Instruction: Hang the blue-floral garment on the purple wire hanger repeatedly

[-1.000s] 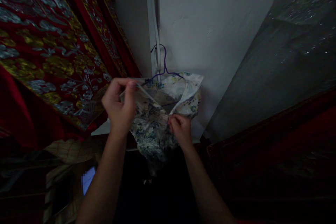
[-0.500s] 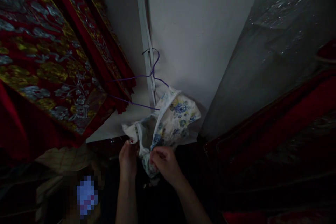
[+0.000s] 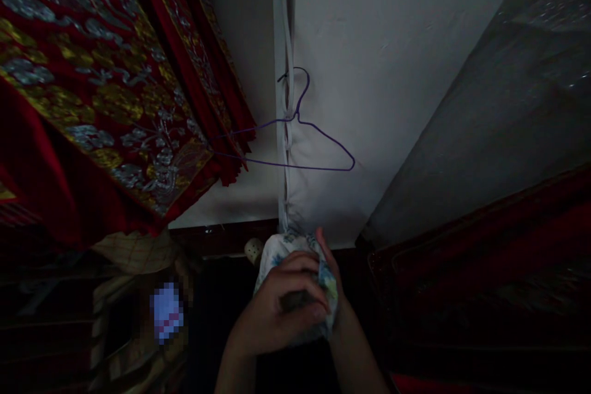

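dim room, pale wall [image 3: 369, 86]: floral garment [image 3: 274, 252] between both hands

head view: purple hanger [image 3: 298, 114] hangs against the wall; embroidered red cloth [image 3: 111, 92] at left. garment bunched low, below the hanger and apart from it. left hand [image 3: 277, 309]: fingers curled, clamped on the garment. right hand [image 3: 333, 268]: mostly behind it; cannot tell whether its fingers grip.

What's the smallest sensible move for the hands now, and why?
I'd ease the left hand back a little while steadying the floral cloth with the right hand. The cloth looks bunched between them, and the left hand covers much of its front. It is apart from the purple hanger above, so probably free to open out.
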Action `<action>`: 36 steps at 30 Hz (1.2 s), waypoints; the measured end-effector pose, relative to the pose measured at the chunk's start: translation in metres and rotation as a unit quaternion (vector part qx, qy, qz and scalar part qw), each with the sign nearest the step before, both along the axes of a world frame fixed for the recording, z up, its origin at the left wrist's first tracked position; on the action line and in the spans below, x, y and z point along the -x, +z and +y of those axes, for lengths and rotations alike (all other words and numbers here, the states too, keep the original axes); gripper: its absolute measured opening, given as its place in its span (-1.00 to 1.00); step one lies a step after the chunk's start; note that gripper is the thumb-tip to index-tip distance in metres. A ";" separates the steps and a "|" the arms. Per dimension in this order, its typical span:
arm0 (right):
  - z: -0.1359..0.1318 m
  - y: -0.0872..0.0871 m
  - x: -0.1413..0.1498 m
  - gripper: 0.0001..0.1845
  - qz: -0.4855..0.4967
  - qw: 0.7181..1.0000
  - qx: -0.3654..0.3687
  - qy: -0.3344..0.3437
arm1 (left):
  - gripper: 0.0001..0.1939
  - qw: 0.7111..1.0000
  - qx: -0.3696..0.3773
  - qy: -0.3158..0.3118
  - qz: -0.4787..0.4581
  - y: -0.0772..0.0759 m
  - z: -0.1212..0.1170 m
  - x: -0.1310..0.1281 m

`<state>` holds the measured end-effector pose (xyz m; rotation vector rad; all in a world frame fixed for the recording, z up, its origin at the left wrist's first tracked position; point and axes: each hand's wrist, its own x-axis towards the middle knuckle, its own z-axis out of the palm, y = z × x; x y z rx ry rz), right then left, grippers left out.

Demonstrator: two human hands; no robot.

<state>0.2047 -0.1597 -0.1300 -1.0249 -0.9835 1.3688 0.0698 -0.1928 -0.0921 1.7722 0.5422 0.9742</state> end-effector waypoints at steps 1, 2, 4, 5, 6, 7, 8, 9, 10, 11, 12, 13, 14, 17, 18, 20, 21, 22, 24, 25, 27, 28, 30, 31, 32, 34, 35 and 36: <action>-0.002 0.007 -0.003 -0.21 0.043 0.998 0.032 0.022 | -0.83 0.999 -0.026 0.002 0.024 0.004 -0.004 -0.003; -0.003 0.014 -0.006 -0.24 0.090 0.993 0.066 0.047 | -0.81 0.998 -0.055 0.013 0.035 0.007 -0.007 -0.004; -0.004 0.024 -0.011 -0.32 0.160 0.978 0.106 0.084 | -0.69 0.990 -0.119 0.065 0.028 0.012 -0.003 0.003; -0.005 0.028 -0.013 -0.38 0.174 0.973 0.114 0.100 | -0.65 0.982 -0.152 0.110 0.014 0.014 0.002 0.008; -0.005 0.032 -0.014 -0.45 0.177 0.970 0.119 0.115 | -0.65 0.971 -0.176 0.161 -0.001 0.015 0.010 0.013; -0.005 0.035 -0.015 -0.51 0.165 0.969 0.126 0.135 | -0.67 0.961 -0.185 0.206 -0.014 0.015 0.020 0.018; -0.005 0.039 -0.015 -0.56 0.139 0.970 0.129 0.151 | -0.69 0.957 -0.175 0.229 -0.023 0.012 0.030 0.020; -0.004 0.043 -0.015 -0.60 0.102 0.973 0.124 0.168 | -0.67 0.964 -0.144 0.223 -0.030 0.008 0.039 0.022; -0.003 0.049 -0.016 -0.63 0.055 0.975 0.105 0.187 | -0.59 0.976 -0.095 0.192 -0.035 0.000 0.048 0.021; -0.001 0.056 -0.017 -0.68 0.005 0.976 0.073 0.207 | -0.47 0.987 -0.041 0.152 -0.038 -0.009 0.054 0.019; 0.001 0.065 -0.018 -0.75 -0.042 0.971 0.031 0.233 | -0.35 0.992 0.007 0.116 -0.039 -0.020 0.058 0.018; 0.005 0.074 -0.021 -0.84 -0.085 0.959 -0.013 0.269 | -0.27 0.994 0.045 0.096 -0.031 -0.032 0.060 0.017; 0.009 0.084 -0.025 -0.92 -0.126 0.941 -0.052 0.308 | -0.24 0.994 0.067 0.087 -0.009 -0.042 0.061 0.018; 0.028 0.112 -0.042 -0.85 -0.233 0.917 -0.156 0.282 | -0.46 0.990 0.023 0.091 0.108 -0.059 0.062 0.033; 0.038 0.119 -0.048 -0.83 -0.255 0.924 -0.194 0.208 | -0.56 0.985 -0.011 0.097 0.146 -0.058 0.063 0.042; 0.063 0.126 -0.058 -0.84 -0.253 0.932 -0.258 0.016 | -0.71 0.970 -0.066 0.122 0.200 -0.046 0.065 0.060; 0.078 0.125 -0.061 -0.84 -0.232 0.931 -0.274 -0.060 | -0.75 0.963 -0.083 0.134 0.218 -0.036 0.066 0.068; 0.094 0.121 -0.062 -0.79 -0.208 0.933 -0.274 -0.106 | -0.77 0.957 -0.094 0.142 0.235 -0.026 0.066 0.075; 0.127 0.106 -0.060 -0.55 -0.171 0.950 -0.231 -0.122 | -0.78 0.944 -0.114 0.153 0.269 -0.006 0.065 0.083; 0.142 0.096 -0.057 -0.44 -0.163 0.962 -0.193 -0.105 | -0.77 0.936 -0.128 0.164 0.284 0.002 0.063 0.085; 0.167 0.076 -0.053 -0.38 -0.159 0.975 -0.130 -0.082 | -0.76 0.920 -0.158 0.180 0.311 0.015 0.061 0.088; 0.176 0.067 -0.054 -0.41 -0.162 0.977 -0.114 -0.083 | -0.75 0.912 -0.169 0.188 0.322 0.020 0.061 0.089; 0.184 0.055 -0.060 -0.55 -0.175 0.972 -0.118 -0.107 | -0.74 0.901 -0.170 0.197 0.346 0.025 0.064 0.095; 0.184 0.051 -0.067 -0.63 -0.184 0.967 -0.129 -0.123 | -0.73 0.897 -0.159 0.198 0.361 0.025 0.067 0.099; 0.182 0.049 -0.076 -0.71 -0.196 0.961 -0.139 -0.139 | -0.74 0.894 -0.146 0.194 0.375 0.024 0.071 0.105; 0.171 0.049 -0.097 -0.83 -0.222 0.948 -0.157 -0.164 | -0.80 0.895 -0.118 0.173 0.394 0.018 0.079 0.117; 0.163 0.050 -0.108 -0.86 -0.238 0.942 -0.167 -0.170 | -0.86 0.897 -0.107 0.161 0.397 0.014 0.083 0.122; 0.156 0.053 -0.117 -0.88 -0.260 0.933 -0.178 -0.173 | -0.91 0.899 -0.101 0.154 0.397 0.010 0.087 0.126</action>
